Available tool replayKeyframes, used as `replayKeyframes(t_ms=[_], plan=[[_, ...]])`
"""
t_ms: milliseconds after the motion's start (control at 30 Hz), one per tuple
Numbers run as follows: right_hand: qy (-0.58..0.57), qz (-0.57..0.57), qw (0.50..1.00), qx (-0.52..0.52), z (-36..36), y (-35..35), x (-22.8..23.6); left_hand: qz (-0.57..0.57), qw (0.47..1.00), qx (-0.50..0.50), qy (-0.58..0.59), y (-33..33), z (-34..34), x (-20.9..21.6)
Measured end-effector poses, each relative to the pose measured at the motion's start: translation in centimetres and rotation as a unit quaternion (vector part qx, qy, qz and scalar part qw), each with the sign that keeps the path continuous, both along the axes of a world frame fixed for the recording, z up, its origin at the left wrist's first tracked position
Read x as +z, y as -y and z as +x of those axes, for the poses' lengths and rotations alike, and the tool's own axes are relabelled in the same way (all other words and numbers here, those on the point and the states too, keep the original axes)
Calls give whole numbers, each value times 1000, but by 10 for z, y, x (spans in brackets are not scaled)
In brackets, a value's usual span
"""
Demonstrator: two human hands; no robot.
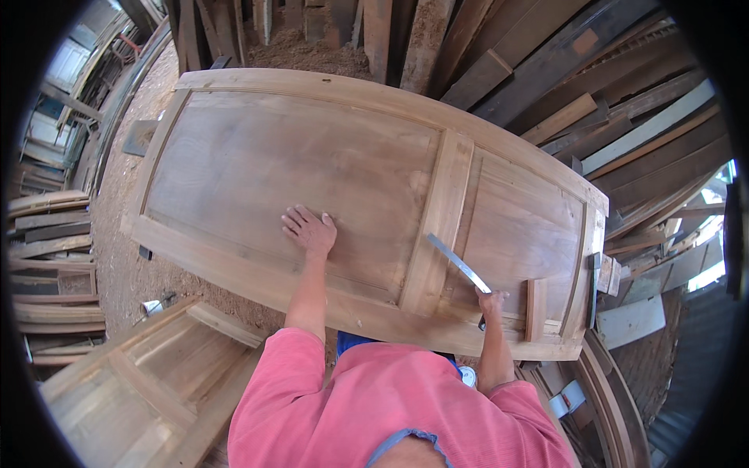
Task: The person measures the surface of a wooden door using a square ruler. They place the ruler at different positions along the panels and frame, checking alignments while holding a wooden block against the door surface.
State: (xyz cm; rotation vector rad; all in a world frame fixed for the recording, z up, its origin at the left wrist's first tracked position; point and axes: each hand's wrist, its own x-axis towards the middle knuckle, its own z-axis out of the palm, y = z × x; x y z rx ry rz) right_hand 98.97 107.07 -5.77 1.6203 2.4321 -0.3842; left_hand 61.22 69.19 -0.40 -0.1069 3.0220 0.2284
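A large panelled wooden door (328,82) lies flat in front of me, with a wide panel on the left and a smaller one on the right of its crosspiece. My left hand (310,232) rests on the wide panel near its lower edge, palm down and fingers spread. Over the smaller panel, my right hand (491,301) is closed around a tool with a long straight flat metal blade (459,262). A dark part of it shows below the fingers. The blade's far end reaches over the crosspiece. Right of that hand, a small wooden block (535,310) sits on the door.
Stacked dark planks (624,140) crowd the far right, and more boards (55,273) are piled at the left. Another panelled wooden piece (148,390) lies at the near left. Sawdust covers the ground (117,288). A dark flat tool (594,288) stands against the door's right end.
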Motion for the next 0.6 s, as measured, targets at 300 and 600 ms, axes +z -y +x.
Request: replayKeyframes(t_ms=[300, 600], plan=[[46, -27, 995, 84, -4, -19, 24, -29, 996, 78, 9, -11, -26, 2], [16, -127, 989, 80, -14, -20, 42, -51, 995, 79, 19, -10, -28, 0]])
